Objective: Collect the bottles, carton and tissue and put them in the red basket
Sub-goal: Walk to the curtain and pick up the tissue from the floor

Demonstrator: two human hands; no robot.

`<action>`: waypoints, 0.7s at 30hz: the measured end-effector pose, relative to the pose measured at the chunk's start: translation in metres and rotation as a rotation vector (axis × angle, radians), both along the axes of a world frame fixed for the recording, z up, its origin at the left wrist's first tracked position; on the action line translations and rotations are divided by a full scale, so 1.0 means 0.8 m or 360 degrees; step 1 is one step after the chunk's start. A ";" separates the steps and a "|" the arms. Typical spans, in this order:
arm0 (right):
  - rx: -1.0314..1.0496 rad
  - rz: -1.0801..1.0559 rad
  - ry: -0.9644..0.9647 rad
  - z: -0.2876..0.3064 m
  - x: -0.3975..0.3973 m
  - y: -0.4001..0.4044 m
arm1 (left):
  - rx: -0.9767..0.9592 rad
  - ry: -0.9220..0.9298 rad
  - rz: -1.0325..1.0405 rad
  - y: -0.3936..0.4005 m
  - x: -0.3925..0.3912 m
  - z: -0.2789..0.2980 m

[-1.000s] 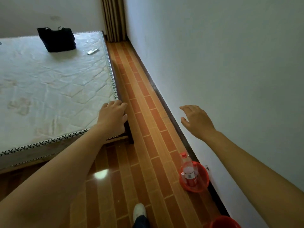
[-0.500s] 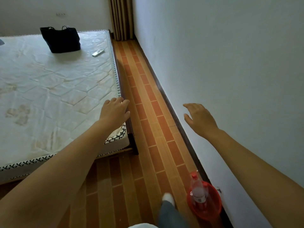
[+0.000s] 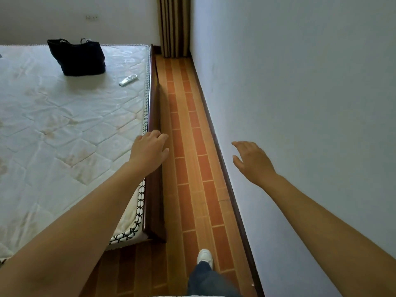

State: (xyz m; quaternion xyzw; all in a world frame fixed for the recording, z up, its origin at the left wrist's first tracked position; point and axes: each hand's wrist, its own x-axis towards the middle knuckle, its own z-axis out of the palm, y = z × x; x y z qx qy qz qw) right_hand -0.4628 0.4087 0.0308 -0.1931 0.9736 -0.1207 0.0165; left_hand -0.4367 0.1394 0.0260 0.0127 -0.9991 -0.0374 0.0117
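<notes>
The bottles, carton, tissue and red basket cannot be seen in this view. The bare left hand (image 3: 150,151) reaches forward, palm down and fingers loose, over the side edge of the quilted white mattress (image 3: 64,129); the bare right hand (image 3: 252,161) is spread beside the pale wall (image 3: 300,103), carrying nothing

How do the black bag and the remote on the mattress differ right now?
The black bag is dark, bulky and stands upright with its handles up; the remote is pale, slim and lies flat at an angle. The bag sits farther back toward the far wall; the remote lies nearer the mattress edge by the floor strip. Both rest on the mattress, apart from each other and untouched by either hand.
</notes>
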 end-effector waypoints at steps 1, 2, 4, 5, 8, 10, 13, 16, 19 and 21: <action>0.0003 0.0029 0.0003 0.002 -0.028 -0.001 | 0.0010 0.0015 0.0020 0.000 -0.023 0.003; 0.0011 0.0058 0.0008 0.002 -0.054 -0.003 | 0.0019 0.0030 0.0040 -0.001 -0.045 0.007; 0.0029 0.0104 0.0009 0.004 -0.104 -0.010 | 0.0016 0.0042 0.0082 -0.008 -0.084 0.010; 0.0040 0.0126 0.0006 0.004 -0.127 -0.014 | 0.0010 0.0041 0.0107 -0.013 -0.102 0.010; 0.0052 0.0179 0.0014 0.002 -0.186 -0.029 | 0.0016 0.0034 0.0175 -0.027 -0.153 0.005; 0.0041 0.0200 0.0015 -0.002 -0.223 -0.040 | 0.0007 0.0005 0.0194 -0.036 -0.187 -0.001; 0.0036 0.0232 0.0014 -0.012 -0.281 -0.058 | -0.0012 -0.0027 0.0190 -0.053 -0.245 -0.011; 0.0009 0.0226 0.0042 -0.022 -0.349 -0.082 | -0.0035 -0.0032 0.0197 -0.079 -0.316 -0.018; 0.0014 0.0230 0.0055 -0.028 -0.427 -0.112 | -0.0027 -0.0012 0.0189 -0.111 -0.397 -0.024; -0.0003 0.0195 0.0063 -0.028 -0.480 -0.135 | -0.0025 -0.0023 0.0182 -0.133 -0.451 -0.025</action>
